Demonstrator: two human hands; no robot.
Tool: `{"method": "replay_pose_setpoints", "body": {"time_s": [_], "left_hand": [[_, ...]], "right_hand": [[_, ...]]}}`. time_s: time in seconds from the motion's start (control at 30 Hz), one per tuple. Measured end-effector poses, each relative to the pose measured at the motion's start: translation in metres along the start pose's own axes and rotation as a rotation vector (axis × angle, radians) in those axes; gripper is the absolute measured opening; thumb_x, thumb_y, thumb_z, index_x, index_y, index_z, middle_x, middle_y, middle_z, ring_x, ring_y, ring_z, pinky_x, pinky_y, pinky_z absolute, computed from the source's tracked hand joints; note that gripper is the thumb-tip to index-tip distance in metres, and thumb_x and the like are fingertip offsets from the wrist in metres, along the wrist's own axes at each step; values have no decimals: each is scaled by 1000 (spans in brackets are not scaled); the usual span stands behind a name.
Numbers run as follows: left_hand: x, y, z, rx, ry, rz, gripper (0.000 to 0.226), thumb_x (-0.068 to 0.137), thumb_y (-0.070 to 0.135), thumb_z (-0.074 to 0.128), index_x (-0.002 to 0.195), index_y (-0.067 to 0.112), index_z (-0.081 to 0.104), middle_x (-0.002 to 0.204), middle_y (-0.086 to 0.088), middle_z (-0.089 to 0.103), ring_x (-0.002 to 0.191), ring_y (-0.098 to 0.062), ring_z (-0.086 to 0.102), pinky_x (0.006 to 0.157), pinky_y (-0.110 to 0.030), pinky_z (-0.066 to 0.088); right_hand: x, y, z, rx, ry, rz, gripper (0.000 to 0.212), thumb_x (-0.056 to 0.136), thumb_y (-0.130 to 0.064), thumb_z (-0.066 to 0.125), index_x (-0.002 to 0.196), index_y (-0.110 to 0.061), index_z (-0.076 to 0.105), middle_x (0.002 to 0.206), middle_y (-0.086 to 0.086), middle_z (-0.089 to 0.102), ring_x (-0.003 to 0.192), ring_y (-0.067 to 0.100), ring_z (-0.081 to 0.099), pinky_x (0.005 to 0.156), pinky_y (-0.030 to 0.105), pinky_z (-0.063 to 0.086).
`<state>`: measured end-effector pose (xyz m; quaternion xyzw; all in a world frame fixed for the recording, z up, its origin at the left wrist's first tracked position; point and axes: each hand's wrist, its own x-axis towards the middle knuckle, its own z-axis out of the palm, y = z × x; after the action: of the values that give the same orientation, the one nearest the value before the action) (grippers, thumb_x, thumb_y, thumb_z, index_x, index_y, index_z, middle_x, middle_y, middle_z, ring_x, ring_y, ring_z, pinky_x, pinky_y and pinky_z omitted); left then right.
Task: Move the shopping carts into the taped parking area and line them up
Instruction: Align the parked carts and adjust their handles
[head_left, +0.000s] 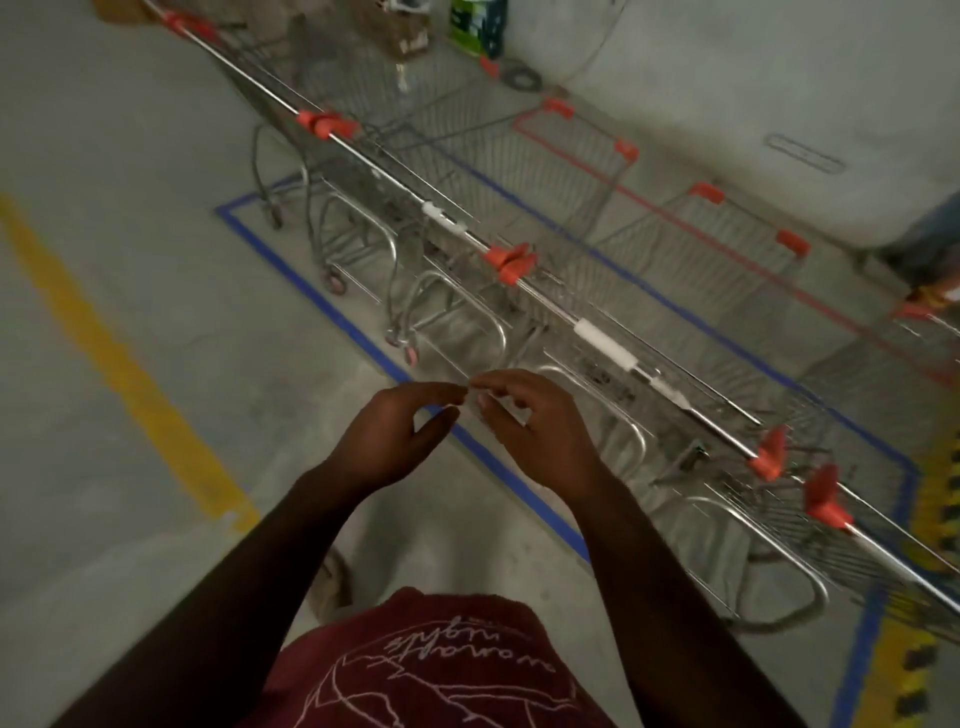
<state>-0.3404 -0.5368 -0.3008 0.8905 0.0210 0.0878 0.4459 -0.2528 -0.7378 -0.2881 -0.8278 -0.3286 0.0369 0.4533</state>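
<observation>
- The shopping carts (467, 249) stand side by side in one row inside the blue tape outline (291, 270); the row's long axis runs diagonally from the upper left of the frame to the lower right.
- Their handle bars (550, 306), chrome with orange end caps, join up into one almost unbroken line along that diagonal, on the near side of the row.
- The baskets point away from the handles, toward the upper right and the wall (727, 78); their orange-cornered front rims sit near a red tape line (675, 218) beyond the blue one.
- The wheels and curved lower frames lie just inside the near blue edge.
- The left hand (389, 436) and right hand (535, 431) hover at the centre of the frame, in front of the carts and touching none; the fingertips of both meet. The blur hides whether they pinch something small.
- A yellow floor stripe (119, 364) runs down the left side.
- A maroon printed shirt (426, 670) fills the bottom centre.
</observation>
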Motion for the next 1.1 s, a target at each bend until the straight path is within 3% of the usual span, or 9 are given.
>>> {"method": "replay_pose_setpoints", "body": {"time_s": [0.27, 0.4, 0.47, 0.57, 0.63, 0.73, 0.83, 0.97, 1.1], "left_hand": [[57, -89, -101, 13, -55, 18, 25, 97, 28, 69, 120, 21, 76, 120, 8, 76, 111, -5, 71, 100, -33, 57], [110, -101, -115, 37, -166, 117, 26, 97, 24, 68, 119, 15, 76, 122, 2, 76, 114, -9, 69, 102, -18, 49], [140, -96, -108, 46, -206, 212, 29, 97, 29, 62, 118, 14, 77, 118, 1, 76, 111, -8, 68, 98, -15, 47], [192, -86, -85, 13, -231, 256, 31, 96, 31, 61, 118, 16, 76, 117, 1, 76, 111, -13, 70, 101, -30, 52], [229, -81, -59, -8, -227, 321, 32, 94, 32, 66, 121, 18, 74, 122, 2, 74, 115, -16, 69, 104, -42, 52], [277, -82, -24, 225, -220, 347, 49, 89, 54, 66, 133, 32, 65, 141, 8, 61, 135, -15, 53, 123, -57, 26], [307, -95, -9, 440, -213, 291, 44, 91, 64, 61, 129, 43, 65, 139, 10, 59, 137, -20, 50, 122, -61, 9], [338, -115, 1, 511, -315, 331, 59, 87, 81, 42, 122, 41, 69, 127, 9, 68, 129, -23, 55, 119, -52, 9], [353, -136, 4, 411, -210, 431, 57, 78, 84, 54, 99, 37, 78, 100, 13, 75, 102, -17, 65, 101, -40, 26]], "right_hand": [[79, -22, 80, 122, 110, 193, 26, 97, -42, 61, 117, -31, 76, 111, -17, 74, 103, 8, 72, 92, 37, 58], [94, -24, 83, 71, 301, 273, 25, 97, -35, 63, 115, -28, 78, 111, -25, 72, 105, -2, 67, 94, 17, 49], [102, -19, 79, 39, 378, 286, 24, 97, -35, 64, 115, -28, 78, 112, -22, 73, 105, 2, 68, 96, 26, 53], [121, 2, 67, -20, 463, 316, 25, 95, -33, 67, 118, -30, 76, 117, -16, 75, 108, 9, 70, 99, 43, 56], [138, 21, 58, -109, 529, 329, 33, 92, -34, 69, 124, -26, 74, 123, -11, 75, 115, 14, 69, 103, 46, 53], [165, 52, 48, -415, 544, 377, 51, 85, -39, 71, 132, -19, 67, 129, 0, 72, 123, 27, 63, 108, 49, 47], [185, 78, 49, -595, 459, 581, 68, 79, -54, 68, 138, -20, 63, 138, 6, 66, 137, 37, 53, 113, 58, 37], [200, 105, 52, -592, 360, 682, 63, 73, -65, 68, 124, -28, 70, 118, 0, 76, 120, 30, 66, 113, 56, 32], [207, 116, 56, -570, 451, 728, 46, 74, -70, 76, 102, -34, 76, 95, -13, 78, 103, 18, 71, 115, 52, 29]]}}
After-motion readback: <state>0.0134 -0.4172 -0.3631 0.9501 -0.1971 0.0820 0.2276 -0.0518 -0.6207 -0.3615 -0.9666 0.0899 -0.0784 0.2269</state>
